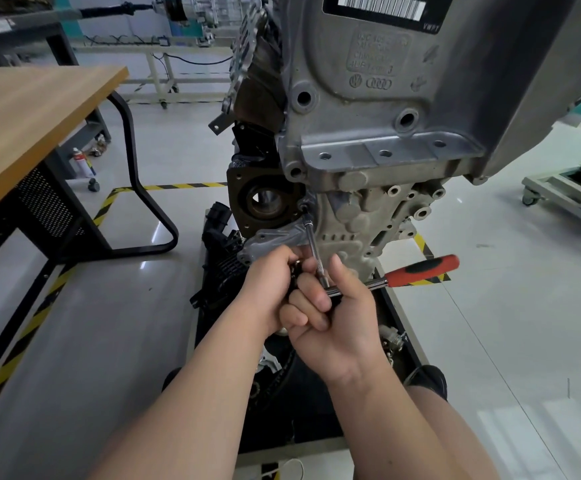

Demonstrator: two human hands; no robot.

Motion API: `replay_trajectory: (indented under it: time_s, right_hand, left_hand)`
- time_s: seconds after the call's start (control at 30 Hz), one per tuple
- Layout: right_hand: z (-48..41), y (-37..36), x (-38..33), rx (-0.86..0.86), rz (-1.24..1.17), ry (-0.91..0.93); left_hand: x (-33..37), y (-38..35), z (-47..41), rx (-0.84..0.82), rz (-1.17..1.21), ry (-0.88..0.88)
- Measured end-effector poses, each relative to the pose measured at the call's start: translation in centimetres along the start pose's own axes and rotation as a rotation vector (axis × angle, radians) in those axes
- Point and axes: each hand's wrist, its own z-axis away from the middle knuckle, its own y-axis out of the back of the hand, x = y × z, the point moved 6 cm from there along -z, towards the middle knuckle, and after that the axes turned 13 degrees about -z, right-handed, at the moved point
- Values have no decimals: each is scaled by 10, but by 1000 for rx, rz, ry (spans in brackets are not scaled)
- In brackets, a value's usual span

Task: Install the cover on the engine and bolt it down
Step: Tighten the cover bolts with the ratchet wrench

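Note:
A grey cast engine [368,209] stands in front of me, with a large grey cover [386,98] mounted on its upper face. A ratchet wrench with a red and black handle [420,268] carries a thin steel extension [313,244]. The extension's socket sits on a bolt [304,211] beside a dark round port on the engine's left side. My right hand [330,317] grips the ratchet head and the base of the extension. My left hand [271,282] is curled beside it and holds small metal parts, mostly hidden by the fingers.
A wooden-topped bench [32,126] with black legs stands at the left. Yellow-black floor tape [109,202] borders the engine stand [396,327]. A grey cart [566,192] sits at the right. Another machine on a frame [195,12] is at the back.

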Motion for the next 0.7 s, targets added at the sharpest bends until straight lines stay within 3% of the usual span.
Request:
replay_trajectory:
  time_s: [0.27,0.53,0.7]
  right_hand:
    - [1,-1,-3,-34,9,-52]
    - [0,-6,8,-57,-205,-55]
    - [3,-5,-7,0,112,-62]
  left_hand:
    - [4,-1,0,-10,135,11]
    - [2,2,0,-39,359,121]
    - [-4,7,-2,1,425,154]
